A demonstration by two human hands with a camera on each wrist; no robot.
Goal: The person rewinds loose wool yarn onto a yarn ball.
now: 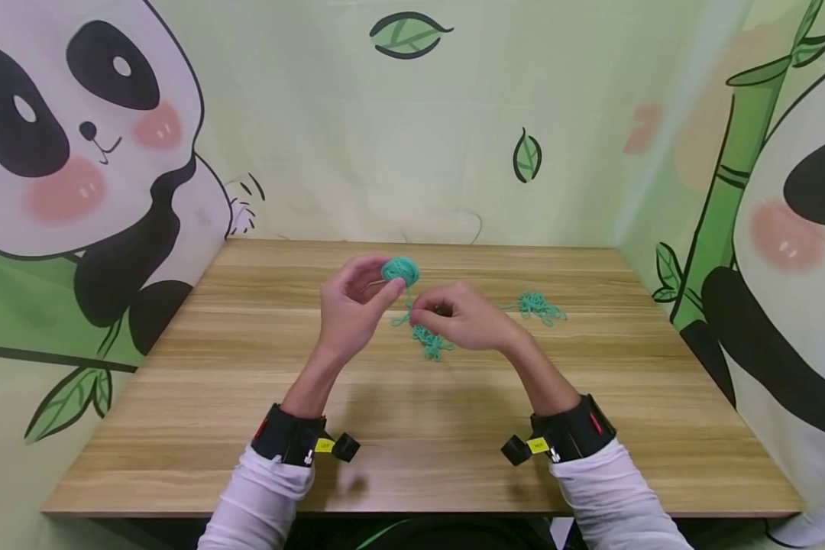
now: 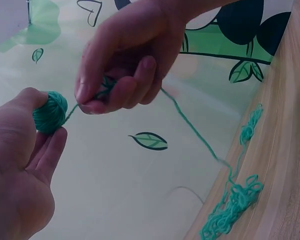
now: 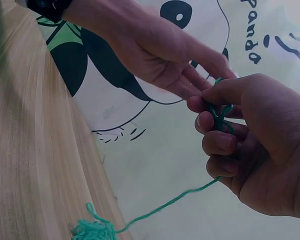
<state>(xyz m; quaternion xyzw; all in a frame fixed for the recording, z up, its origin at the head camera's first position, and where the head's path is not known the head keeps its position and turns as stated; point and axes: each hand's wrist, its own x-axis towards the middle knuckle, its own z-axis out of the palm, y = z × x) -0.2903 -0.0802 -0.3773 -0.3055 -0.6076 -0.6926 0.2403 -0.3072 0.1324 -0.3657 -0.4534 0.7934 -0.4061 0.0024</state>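
My left hand (image 1: 354,305) pinches a small teal yarn ball (image 1: 400,271) between thumb and fingers, held up over the table. A strand leads from the ball to my right hand (image 1: 464,315), whose curled fingers grip a small tangle of yarn (image 3: 222,116), partly hidden in the fingers. From below the right hand, a strand runs down to a loose heap of yarn (image 2: 235,207) on the table, seen in the left wrist view. In the head view this heap shows just under the right hand.
A second small heap of teal yarn (image 1: 539,305) lies on the wooden table (image 1: 247,382) to the right, joined by a thin strand. Behind the table hangs a backdrop (image 1: 302,114) printed with pandas and leaves.
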